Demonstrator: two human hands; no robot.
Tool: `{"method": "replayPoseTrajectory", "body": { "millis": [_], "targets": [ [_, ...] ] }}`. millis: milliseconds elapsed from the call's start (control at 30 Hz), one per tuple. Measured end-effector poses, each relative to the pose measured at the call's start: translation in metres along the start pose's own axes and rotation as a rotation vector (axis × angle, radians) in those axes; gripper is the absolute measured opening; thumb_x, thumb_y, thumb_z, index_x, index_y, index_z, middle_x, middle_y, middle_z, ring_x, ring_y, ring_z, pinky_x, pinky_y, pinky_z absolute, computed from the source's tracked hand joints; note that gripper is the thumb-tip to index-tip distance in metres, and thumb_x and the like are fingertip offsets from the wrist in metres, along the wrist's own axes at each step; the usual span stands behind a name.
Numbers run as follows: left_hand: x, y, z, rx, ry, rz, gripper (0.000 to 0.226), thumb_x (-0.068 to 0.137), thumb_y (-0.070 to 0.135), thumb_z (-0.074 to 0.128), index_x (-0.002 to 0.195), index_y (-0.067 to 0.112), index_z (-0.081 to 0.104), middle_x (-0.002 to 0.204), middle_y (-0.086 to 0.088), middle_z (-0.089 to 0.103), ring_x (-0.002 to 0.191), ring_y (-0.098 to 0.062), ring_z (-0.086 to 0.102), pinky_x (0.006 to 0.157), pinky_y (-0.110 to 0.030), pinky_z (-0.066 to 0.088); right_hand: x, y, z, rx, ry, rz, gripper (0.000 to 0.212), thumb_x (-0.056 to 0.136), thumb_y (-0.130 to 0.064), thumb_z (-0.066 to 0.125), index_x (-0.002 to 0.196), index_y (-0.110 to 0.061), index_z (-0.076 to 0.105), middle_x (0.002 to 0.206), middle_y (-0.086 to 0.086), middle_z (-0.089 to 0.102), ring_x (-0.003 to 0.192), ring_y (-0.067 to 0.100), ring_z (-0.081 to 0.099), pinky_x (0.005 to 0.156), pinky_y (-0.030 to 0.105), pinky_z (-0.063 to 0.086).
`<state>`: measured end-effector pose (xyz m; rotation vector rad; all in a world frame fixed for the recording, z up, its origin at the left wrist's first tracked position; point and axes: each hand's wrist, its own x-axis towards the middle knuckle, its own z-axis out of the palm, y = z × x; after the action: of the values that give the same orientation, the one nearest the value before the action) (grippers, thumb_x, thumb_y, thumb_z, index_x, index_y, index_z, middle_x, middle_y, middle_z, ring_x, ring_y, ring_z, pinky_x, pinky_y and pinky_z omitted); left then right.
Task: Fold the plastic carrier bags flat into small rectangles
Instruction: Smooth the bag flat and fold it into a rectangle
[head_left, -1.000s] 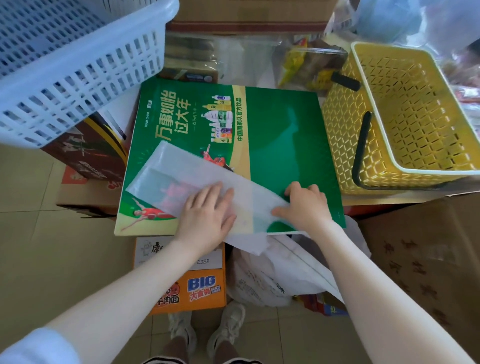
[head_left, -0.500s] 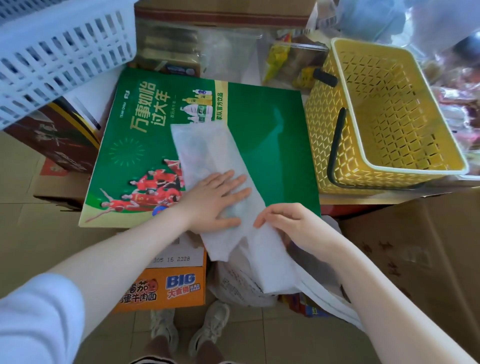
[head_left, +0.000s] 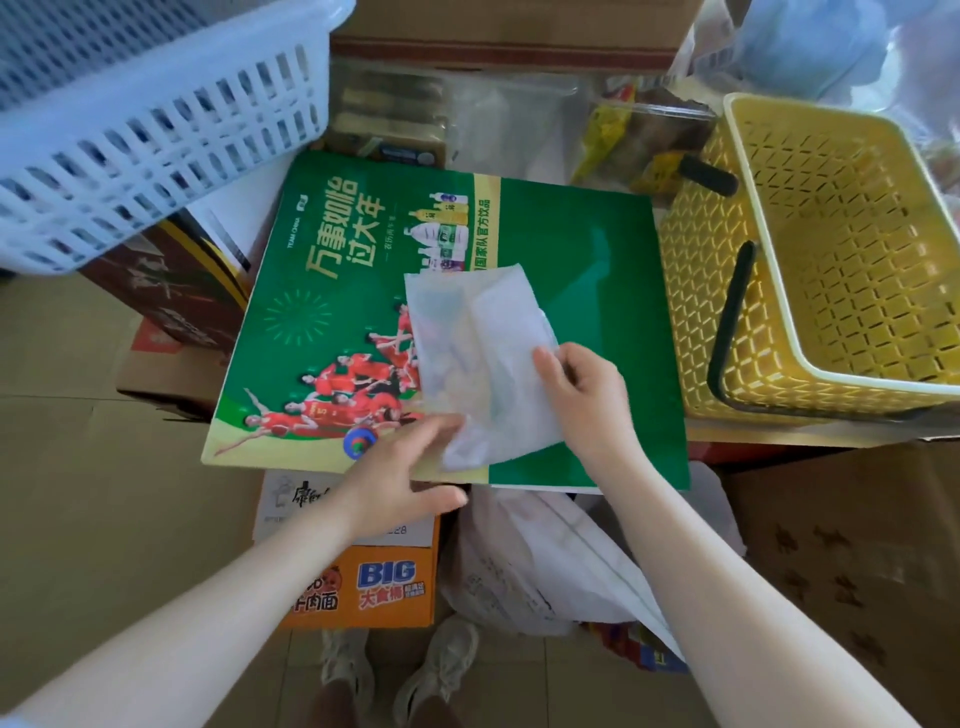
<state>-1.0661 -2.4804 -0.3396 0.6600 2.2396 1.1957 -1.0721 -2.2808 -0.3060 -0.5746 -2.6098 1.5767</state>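
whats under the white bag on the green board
The bag lies on the green board; its print shows faintly through the thin plastic. The left hand and right hand cover its near edge.

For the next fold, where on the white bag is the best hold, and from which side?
Judging by its pose, the near end of the white bag, taken from the person's side: it lies lengthwise on the green board and the left hand already meets that edge.

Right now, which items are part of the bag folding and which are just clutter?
In the job: white plastic bag, left hand, right hand, green board under it.
Lying about: yellow basket, white basket, orange box.
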Motion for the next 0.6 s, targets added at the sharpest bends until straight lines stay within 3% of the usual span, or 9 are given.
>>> {"method": "replayPoseTrajectory", "body": {
  "millis": [67, 133, 200, 233, 300, 367, 467, 533, 600],
  "targets": [
    [0.005, 0.005, 0.006, 0.075, 0.169, -0.093, 0.050, 0.085, 0.044, 0.058, 0.128, 0.021, 0.045, 0.116, 0.019, 0.047, 0.104, -0.001, 0.046, 0.070, 0.002, 0.030, 0.013, 0.001, 0.013, -0.057, 0.044, 0.096, 0.038, 0.094, -0.024, 0.047, 0.061, -0.014, 0.034, 0.057, -0.003, 0.035, 0.055, 0.014, 0.028, 0.050, 0.030, 0.020],
    [0.012, 0.008, 0.012, 0.116, 0.366, -0.099, 0.020, 0.091, 0.030, 0.055, 0.104, 0.015, 0.056, 0.084, 0.009, 0.056, 0.076, -0.007, 0.051, 0.059, -0.010, 0.034, 0.023, 0.004, 0.022, -0.115, 0.053, 0.179, 0.037, 0.096, -0.025, 0.041, 0.062, -0.014, 0.033, 0.062, 0.000, 0.039, 0.059, 0.018, 0.034, 0.052, 0.033, 0.020],
    [0.021, 0.004, 0.015, 0.193, 0.493, -0.115, 0.016, 0.091, 0.024, 0.055, 0.081, 0.013, 0.049, 0.060, 0.008, 0.040, 0.059, -0.011, 0.040, 0.055, -0.024, 0.029, 0.030, 0.009, 0.028, -0.236, 0.041, 0.229, 0.036, 0.098, -0.027, 0.036, 0.064, -0.014, 0.034, 0.069, 0.004, 0.045, 0.068, 0.026, 0.041, 0.057, 0.034, 0.024],
    [0.025, 0.000, 0.015, 0.240, 0.528, -0.127, 0.016, 0.090, 0.021, 0.056, 0.079, 0.011, 0.050, 0.057, 0.009, 0.037, 0.057, -0.015, 0.041, 0.057, -0.030, 0.030, 0.033, 0.010, 0.029, -0.302, 0.037, 0.244, 0.035, 0.099, -0.028, 0.033, 0.067, -0.013, 0.035, 0.073, 0.006, 0.047, 0.072, 0.027, 0.043, 0.058, 0.033, 0.026],
    [0.031, -0.003, 0.014, 0.343, 0.546, -0.142, 0.013, 0.089, 0.019, 0.058, 0.092, 0.007, 0.058, 0.059, 0.006, 0.047, 0.063, -0.025, 0.051, 0.069, -0.036, 0.040, 0.036, 0.010, 0.030, -0.419, 0.031, 0.266, 0.032, 0.100, -0.030, 0.029, 0.078, -0.009, 0.041, 0.083, 0.011, 0.052, 0.075, 0.029, 0.045, 0.062, 0.033, 0.031],
    [0.036, -0.004, 0.014, 0.437, 0.520, -0.156, 0.025, 0.086, 0.018, 0.061, 0.107, 0.005, 0.056, 0.069, -0.001, 0.061, 0.071, -0.027, 0.060, 0.078, -0.038, 0.041, 0.041, 0.006, 0.030, -0.518, 0.026, 0.287, 0.031, 0.100, -0.027, 0.027, 0.093, -0.005, 0.047, 0.099, 0.017, 0.057, 0.081, 0.030, 0.047, 0.066, 0.033, 0.033],
    [0.041, -0.001, 0.013, 0.603, 0.528, -0.118, 0.043, 0.081, 0.009, 0.062, 0.121, 0.004, 0.046, 0.107, -0.012, 0.063, 0.099, -0.029, 0.056, 0.087, -0.042, 0.042, 0.049, 0.003, 0.032, -0.627, 0.009, 0.340, 0.032, 0.099, -0.021, 0.027, 0.109, -0.002, 0.050, 0.116, 0.018, 0.057, 0.100, 0.035, 0.056, 0.072, 0.035, 0.035],
    [0.045, 0.001, 0.015, 0.711, 0.494, 0.047, 0.043, 0.081, -0.001, 0.042, 0.124, 0.001, 0.046, 0.125, -0.019, 0.054, 0.116, -0.031, 0.043, 0.103, -0.044, 0.029, 0.052, 0.002, 0.034, -0.681, -0.010, 0.365, 0.030, 0.097, -0.017, 0.029, 0.113, -0.002, 0.050, 0.119, 0.017, 0.056, 0.106, 0.035, 0.056, 0.074, 0.034, 0.036],
    [0.050, 0.004, 0.019, 0.758, 0.363, 0.125, 0.047, 0.080, 0.005, 0.030, 0.121, -0.003, 0.052, 0.131, -0.022, 0.050, 0.123, -0.035, 0.040, 0.110, -0.042, 0.016, 0.053, -0.002, 0.036, -0.712, -0.009, 0.377, 0.029, 0.096, -0.015, 0.030, 0.113, -0.002, 0.050, 0.120, 0.016, 0.057, 0.107, 0.034, 0.056, 0.074, 0.034, 0.037]
  ]
}}
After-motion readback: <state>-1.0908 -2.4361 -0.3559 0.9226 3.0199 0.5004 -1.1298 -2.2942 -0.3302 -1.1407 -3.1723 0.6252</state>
